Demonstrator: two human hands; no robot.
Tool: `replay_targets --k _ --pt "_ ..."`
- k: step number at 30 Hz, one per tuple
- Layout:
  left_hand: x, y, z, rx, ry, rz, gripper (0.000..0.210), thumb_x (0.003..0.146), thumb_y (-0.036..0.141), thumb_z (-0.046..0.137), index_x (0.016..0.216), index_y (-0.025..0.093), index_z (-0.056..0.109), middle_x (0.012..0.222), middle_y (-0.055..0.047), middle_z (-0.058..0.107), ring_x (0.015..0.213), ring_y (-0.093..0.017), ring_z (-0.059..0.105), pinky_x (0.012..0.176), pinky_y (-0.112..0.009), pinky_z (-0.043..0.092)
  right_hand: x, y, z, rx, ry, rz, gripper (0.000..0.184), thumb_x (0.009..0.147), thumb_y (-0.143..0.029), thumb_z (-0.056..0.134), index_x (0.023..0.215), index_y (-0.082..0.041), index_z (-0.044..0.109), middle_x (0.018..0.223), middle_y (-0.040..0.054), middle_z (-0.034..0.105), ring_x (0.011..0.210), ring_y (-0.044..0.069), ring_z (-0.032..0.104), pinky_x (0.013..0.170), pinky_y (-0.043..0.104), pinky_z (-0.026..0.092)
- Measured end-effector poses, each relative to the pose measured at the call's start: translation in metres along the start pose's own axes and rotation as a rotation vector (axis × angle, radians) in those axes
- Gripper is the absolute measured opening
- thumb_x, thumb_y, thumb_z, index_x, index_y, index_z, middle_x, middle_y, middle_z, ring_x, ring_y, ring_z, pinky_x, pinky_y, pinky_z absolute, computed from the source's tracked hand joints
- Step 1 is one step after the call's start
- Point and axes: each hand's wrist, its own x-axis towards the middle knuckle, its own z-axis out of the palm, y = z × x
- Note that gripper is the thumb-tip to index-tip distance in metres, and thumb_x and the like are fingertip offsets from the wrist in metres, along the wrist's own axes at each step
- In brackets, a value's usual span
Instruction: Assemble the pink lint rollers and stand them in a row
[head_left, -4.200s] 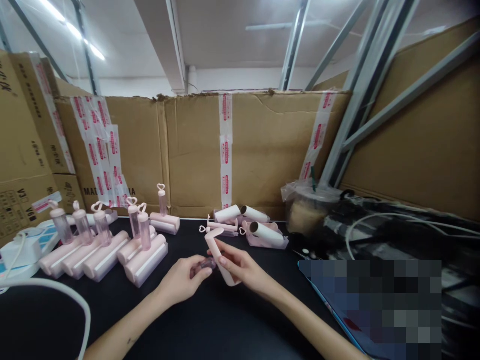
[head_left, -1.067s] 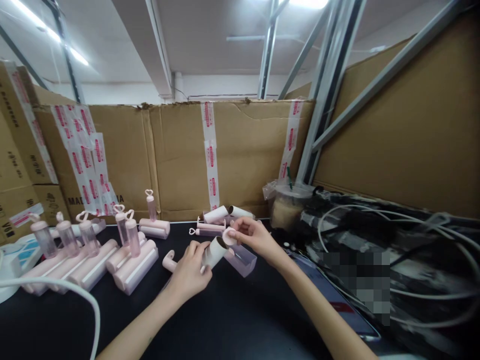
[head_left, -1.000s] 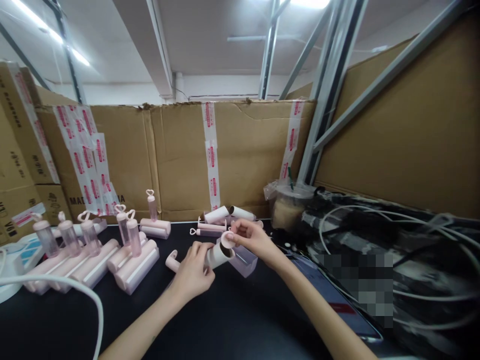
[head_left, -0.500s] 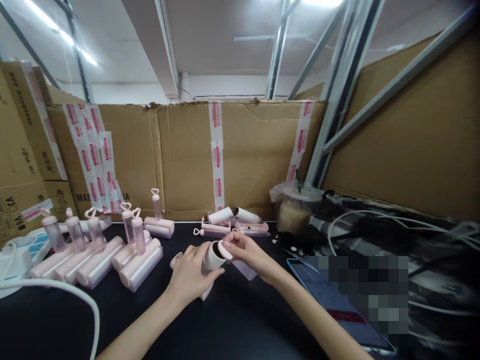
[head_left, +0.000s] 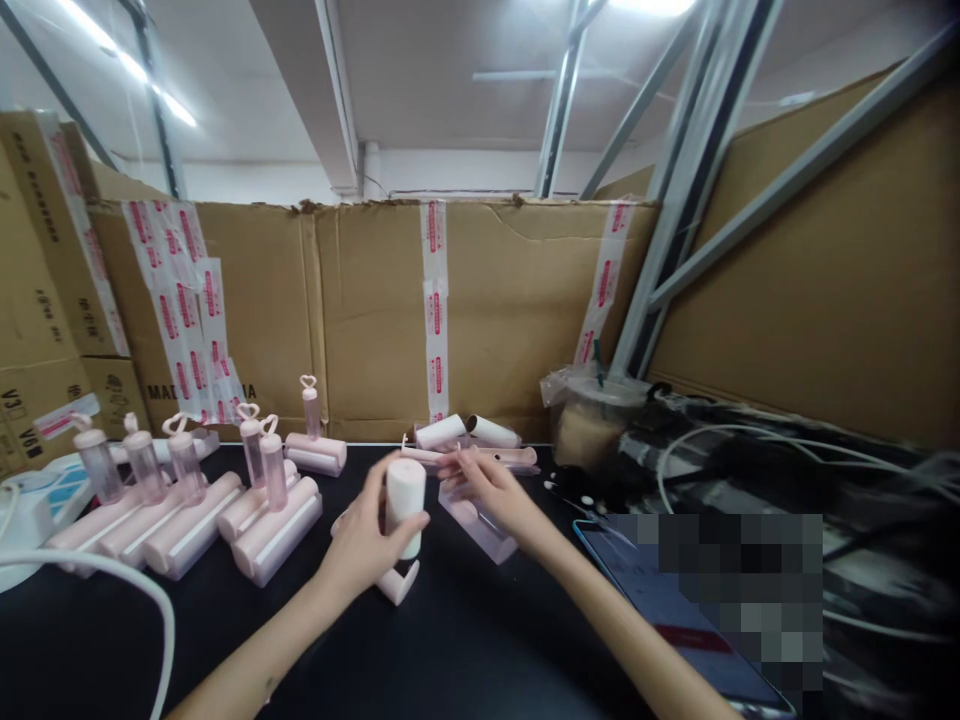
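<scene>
My left hand (head_left: 365, 535) is closed around a white lint roll (head_left: 406, 505), held upright with a pink end cap (head_left: 407, 469) seated on its top. Below that hand, partly covered by it, lies a pink roller piece (head_left: 399, 583). Just right of the roll, my right hand (head_left: 491, 492) hovers with its fingers apart and nothing visible in them. Beneath it a clear pinkish cover (head_left: 480, 528) rests on the black table (head_left: 480, 640).
Several pink lint rollers with heart-loop handles, such as this roller (head_left: 277, 530), stand at left. White rolls (head_left: 495, 431) and pink parts lie at the back. At right are a drink cup (head_left: 589, 425), a phone (head_left: 675, 610) and cables. Cardboard (head_left: 375, 300) walls the back.
The roll has turned from its open dark end to the capped end and moved slightly left. My right hand has let go of the cap and drawn away from the roll.
</scene>
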Motion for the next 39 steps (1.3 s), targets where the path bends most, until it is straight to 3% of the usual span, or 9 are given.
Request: replay_targets --k 4,8,12,17,20,23,29,35,39 --pt "0.005 0.003 -0.009 -0.606 0.126 -0.035 0.063 0.071 0.037 0.061 0.124 0.025 0.029 0.111 -0.005 0.055 0.099 -0.019 0.056 0.080 -0.031 0.047 0.009 0.018 -0.038 -0.714 -0.144 -0.066 0.017 0.072 -0.028 0.064 0.086 -0.021 0.068 0.112 0.0103 0.055 0.113 0.032 0.045 0.096 0.050 0.032" --pt "0.007 0.003 -0.017 -0.802 0.158 -0.230 0.046 0.066 0.028 0.066 0.105 0.020 0.043 0.096 -0.003 0.058 0.091 -0.018 0.058 0.078 -0.029 0.048 0.011 0.032 -0.041 -0.771 -0.273 -0.073 0.020 0.058 -0.014 0.071 0.076 -0.023 0.073 0.119 0.0096 0.054 0.123 0.037 0.035 0.100 0.052 0.026" --pt "0.010 0.003 -0.020 -1.071 0.147 -0.327 0.032 0.068 0.017 0.066 0.093 0.019 0.046 0.094 -0.005 0.058 0.087 -0.018 0.060 0.075 -0.032 0.052 0.009 0.024 -0.040 -0.755 -0.254 -0.144 0.013 0.075 -0.027 0.061 0.076 -0.021 0.072 0.119 0.0090 0.054 0.119 0.030 0.042 0.101 0.045 0.029" --pt "0.010 0.002 -0.019 -1.242 0.070 -0.388 0.023 0.075 0.017 0.060 0.095 0.016 0.050 0.086 -0.007 0.061 0.072 -0.016 0.062 0.063 -0.028 0.053 0.000 -0.003 -0.033 -0.200 0.010 -0.114 0.033 0.086 -0.043 0.047 0.089 -0.018 0.068 0.084 0.0074 0.064 0.081 0.020 0.057 0.080 0.034 0.044" --pt "0.008 0.000 -0.014 -1.210 0.025 -0.399 0.017 0.078 0.025 0.060 0.089 0.013 0.055 0.084 -0.007 0.060 0.070 -0.014 0.059 0.055 -0.022 0.051 -0.006 -0.011 -0.008 0.336 -0.004 0.020 0.031 0.082 -0.043 0.054 0.087 -0.016 0.068 0.069 0.0030 0.061 0.064 0.013 0.055 0.068 0.028 0.045" --pt "0.008 -0.003 -0.009 -1.185 0.021 -0.358 0.015 0.077 0.027 0.062 0.082 0.014 0.056 0.082 -0.004 0.056 0.072 -0.013 0.056 0.054 -0.021 0.050 -0.010 -0.010 0.015 0.618 -0.037 0.111 0.028 0.077 -0.038 0.063 0.094 -0.017 0.069 0.071 0.0017 0.061 0.059 0.009 0.052 0.062 0.024 0.044" --pt "0.009 -0.010 -0.005 -1.174 0.040 -0.350 0.018 0.075 0.029 0.065 0.076 0.014 0.053 0.080 -0.002 0.053 0.075 -0.014 0.054 0.059 -0.025 0.051 -0.013 -0.011 0.026 0.677 0.053 0.181 0.028 0.069 -0.030 0.071 0.095 -0.018 0.070 0.080 0.0021 0.065 0.061 0.010 0.056 0.066 0.027 0.048" --pt "0.007 -0.009 -0.009 -1.118 -0.062 -0.313 0.025 0.072 0.035 0.066 0.079 0.015 0.052 0.078 -0.001 0.051 0.069 -0.013 0.053 0.052 -0.022 0.047 -0.020 -0.017 0.019 0.786 -0.128 0.323 0.028 0.069 -0.027 0.073 0.095 -0.017 0.069 0.077 0.0029 0.066 0.069 0.012 0.061 0.067 0.026 0.051" --pt "0.003 -0.001 -0.012 -0.954 -0.023 -0.212 0.033 0.071 0.044 0.064 0.084 0.017 0.052 0.082 -0.002 0.053 0.076 -0.015 0.054 0.059 -0.024 0.047 -0.024 -0.027 0.018 0.787 -0.151 0.253 0.033 0.073 -0.035 0.068 0.101 -0.019 0.065 0.089 0.0049 0.065 0.076 0.015 0.063 0.071 0.030 0.053"
